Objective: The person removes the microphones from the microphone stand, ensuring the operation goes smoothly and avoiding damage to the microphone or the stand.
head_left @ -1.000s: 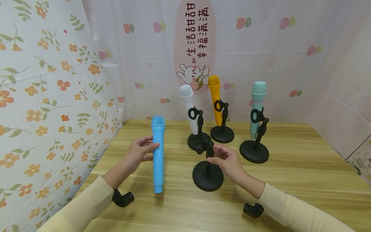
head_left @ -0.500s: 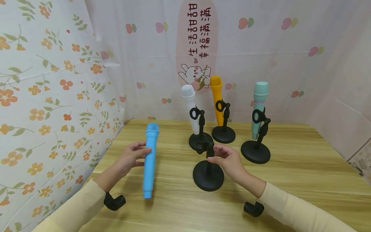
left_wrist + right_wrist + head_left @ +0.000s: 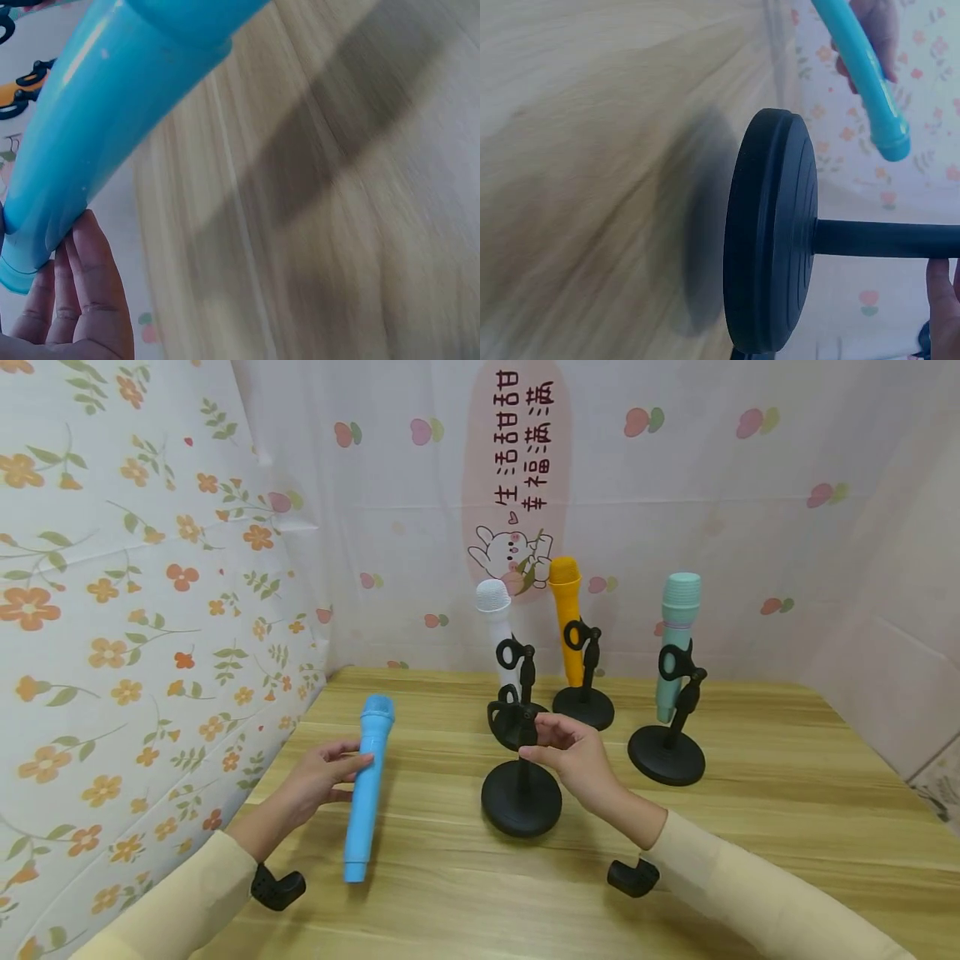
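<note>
Blue mic [image 3: 367, 806], up over the table [image 3: 435, 868], left side
Probably light, stiff, slick plastic, so I'd grab the barrel; left hand [image 3: 324, 777] grips it there, right hand [image 3: 577, 762] pinches a black stand [image 3: 521, 800] by its stem.

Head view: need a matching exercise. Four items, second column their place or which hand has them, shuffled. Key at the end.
Column 1
1. Mint-green cylindrical microphone
2. Black stand with a flat round base
3. Glossy light-blue cylindrical microphone
4. Yellow-orange cylindrical microphone

Column 2
A. Held in the person's left hand
B. Farthest right of the microphones in the picture
C. Second from the right among the microphones in the picture
D. Held in the person's right hand

Pairs: 1-B, 2-D, 3-A, 4-C
</note>
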Tool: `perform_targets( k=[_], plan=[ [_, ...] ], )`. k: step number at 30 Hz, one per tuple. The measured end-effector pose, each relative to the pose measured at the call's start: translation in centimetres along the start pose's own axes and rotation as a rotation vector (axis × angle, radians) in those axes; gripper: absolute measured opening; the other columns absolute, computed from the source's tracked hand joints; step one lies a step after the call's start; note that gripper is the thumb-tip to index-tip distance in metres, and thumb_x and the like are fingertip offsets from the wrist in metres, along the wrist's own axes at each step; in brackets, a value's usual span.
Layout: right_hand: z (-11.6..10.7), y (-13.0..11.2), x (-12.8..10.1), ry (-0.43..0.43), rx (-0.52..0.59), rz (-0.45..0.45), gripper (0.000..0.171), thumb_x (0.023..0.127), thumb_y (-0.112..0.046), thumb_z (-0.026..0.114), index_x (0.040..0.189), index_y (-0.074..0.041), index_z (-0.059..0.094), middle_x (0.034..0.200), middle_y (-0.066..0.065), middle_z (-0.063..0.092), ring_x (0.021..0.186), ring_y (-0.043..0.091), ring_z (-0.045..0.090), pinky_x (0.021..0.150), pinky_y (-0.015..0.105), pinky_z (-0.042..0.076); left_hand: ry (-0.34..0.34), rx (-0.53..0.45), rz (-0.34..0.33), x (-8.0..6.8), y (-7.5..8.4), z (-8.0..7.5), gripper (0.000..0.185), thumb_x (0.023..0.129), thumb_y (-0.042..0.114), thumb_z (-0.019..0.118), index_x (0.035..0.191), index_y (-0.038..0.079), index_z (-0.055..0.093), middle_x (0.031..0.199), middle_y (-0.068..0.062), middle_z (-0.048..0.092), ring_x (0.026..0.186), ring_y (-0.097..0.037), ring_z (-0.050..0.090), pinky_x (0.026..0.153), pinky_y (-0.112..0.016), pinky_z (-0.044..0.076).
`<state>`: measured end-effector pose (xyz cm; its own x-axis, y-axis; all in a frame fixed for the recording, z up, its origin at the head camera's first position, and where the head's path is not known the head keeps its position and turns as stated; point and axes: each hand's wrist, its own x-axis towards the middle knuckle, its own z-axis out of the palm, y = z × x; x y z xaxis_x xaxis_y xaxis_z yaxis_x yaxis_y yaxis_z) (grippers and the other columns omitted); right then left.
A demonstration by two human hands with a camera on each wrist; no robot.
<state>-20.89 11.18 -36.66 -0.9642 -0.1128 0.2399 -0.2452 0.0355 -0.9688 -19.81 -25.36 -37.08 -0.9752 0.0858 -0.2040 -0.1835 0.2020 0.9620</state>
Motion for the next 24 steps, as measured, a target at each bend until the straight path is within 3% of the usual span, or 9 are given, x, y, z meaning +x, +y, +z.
perform_targets(
  k=[17,24],
  plan=[
    [4.6,-1.1,3.6,-0.010,0.063,-0.024,0.046,0.076,0.000,0.081,0.118,0.000,0.065,0.105,0.006,0.066,0.094,0.018,0.061,0.081,0.024,0.053,0.029,0.040,-0.017,-0.5,-2.2,-2.9,0.063,0.094,0.030,0.066,0.140,-0.006,0.041,0.105,-0.002,0.061,0.092,-0.018,0.057,0.078,-0.037,0.054],
    [5.9,-1.5,5.3,-0.015,0.050,-0.019,0.045,0.078,-0.004,0.081,0.119,-0.005,0.066,0.107,0.007,0.065,0.096,0.020,0.060,0.083,0.026,0.053,-0.023,0.011,-0.048,-0.7,-2.7,-4.5,0.057,0.097,0.030,0.063,0.138,-0.005,0.044,0.101,0.001,0.062,0.091,-0.016,0.061,0.078,-0.037,0.053]
  ],
)
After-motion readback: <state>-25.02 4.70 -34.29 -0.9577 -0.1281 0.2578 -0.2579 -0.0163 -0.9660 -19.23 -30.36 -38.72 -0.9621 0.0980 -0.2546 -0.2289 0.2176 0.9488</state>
